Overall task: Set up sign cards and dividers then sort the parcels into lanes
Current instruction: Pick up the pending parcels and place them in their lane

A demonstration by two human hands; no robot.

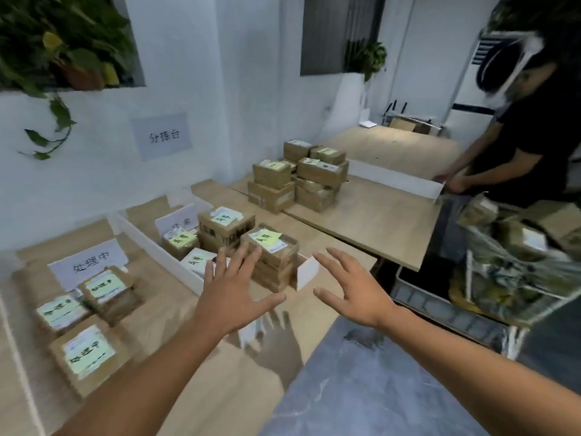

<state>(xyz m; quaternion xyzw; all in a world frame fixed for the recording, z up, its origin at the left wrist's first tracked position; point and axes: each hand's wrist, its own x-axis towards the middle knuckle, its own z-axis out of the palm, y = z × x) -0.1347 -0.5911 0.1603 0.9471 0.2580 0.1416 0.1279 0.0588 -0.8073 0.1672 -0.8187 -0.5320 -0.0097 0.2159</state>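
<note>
Both my hands hover over the wooden table (pixel 220 398), fingers spread, holding nothing. My left hand (pixel 231 291) is just in front of a stack of brown parcels (pixel 273 256) with a green note on top. My right hand (pixel 352 287) is beside that stack, to its right. A white divider (pixel 157 247) splits the table into lanes. The left lane has a white sign card (pixel 88 262) and three labelled parcels (pixel 91 354). The middle lane has another sign card (pixel 179 220) and several parcels (pixel 224 226). A pile of unsorted parcels (pixel 298 174) stands further back.
Another person in a black shirt (pixel 518 146) stands at the far right, hands on a long white divider (pixel 399 180). A cart (pixel 503 256) with bagged parcels stands right of the table. A grey floor (pixel 377 388) lies below. A wall sign (pixel 163 135) and a plant (pixel 56 42) hang at the back left.
</note>
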